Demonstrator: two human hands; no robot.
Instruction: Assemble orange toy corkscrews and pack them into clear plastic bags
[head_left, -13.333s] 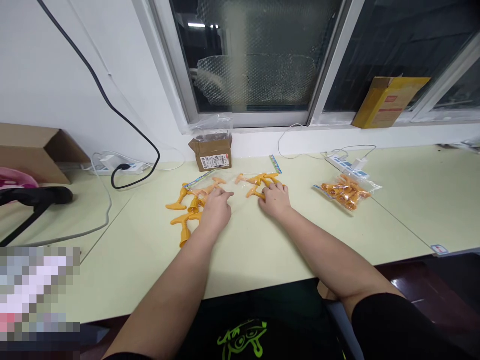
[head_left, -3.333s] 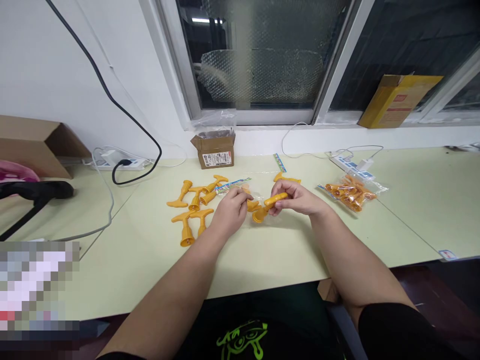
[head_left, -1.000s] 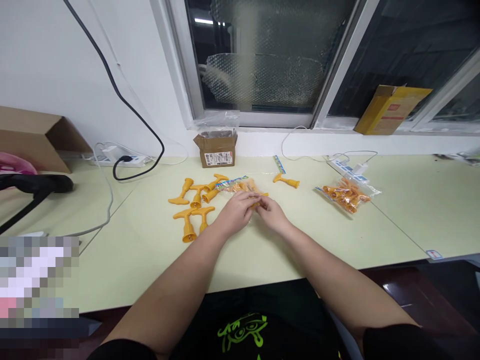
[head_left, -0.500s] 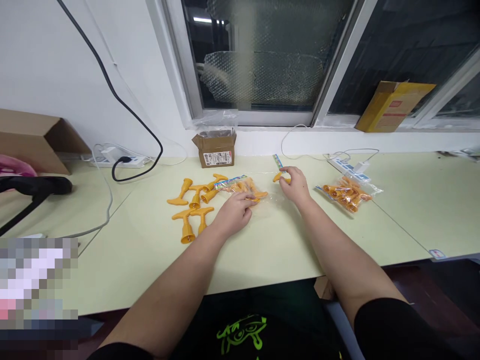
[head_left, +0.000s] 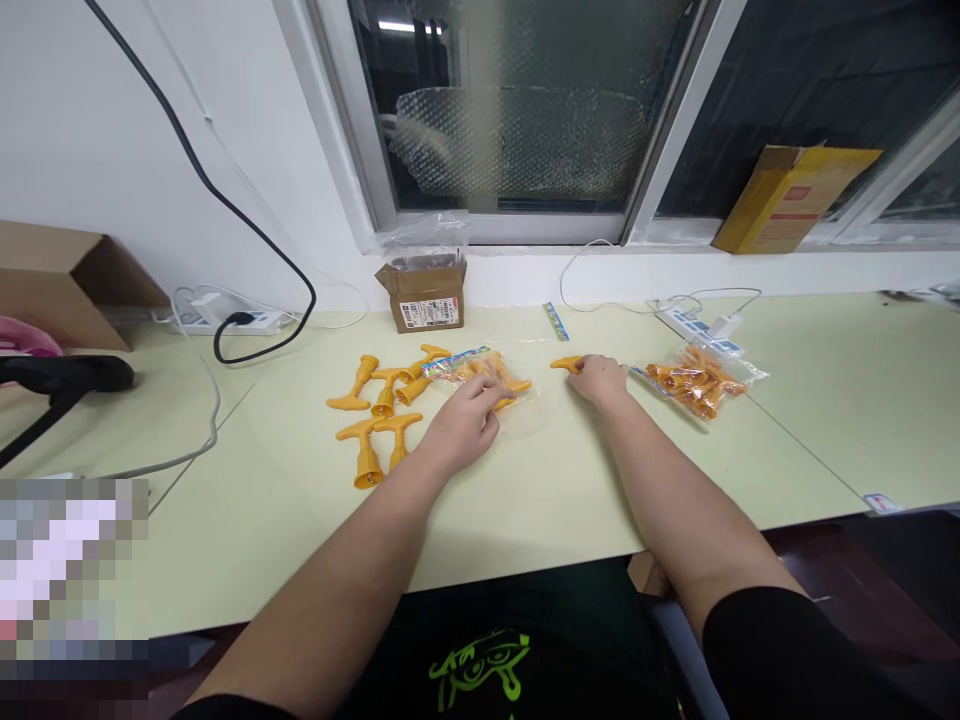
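My left hand [head_left: 465,425] lies over a clear plastic bag [head_left: 469,368] with a blue printed header, its fingers closed on the open side. Yellow T-handled pieces with bell-shaped ends show inside and under the fingers. To the right, my right hand [head_left: 601,380] is closed around another yellow T-handled piece [head_left: 565,363] low over the table; the hand hides its other end. Several loose yellow T-handled pieces [head_left: 367,462] lie left of the bag. A filled bag of yellow pieces [head_left: 694,385] rests right of my right hand.
A small open cardboard box [head_left: 426,295] stands against the wall, and a blue printed strip [head_left: 556,322] lies behind my hands. Power strips [head_left: 694,330] with cables sit along the back. At the left are a larger carton [head_left: 60,285] and a black object [head_left: 67,380].
My right hand has lowered toward the table and moved slightly right with the yellow piece, away from the blue strip. My left hand stays on the bag. The view has shifted slightly.
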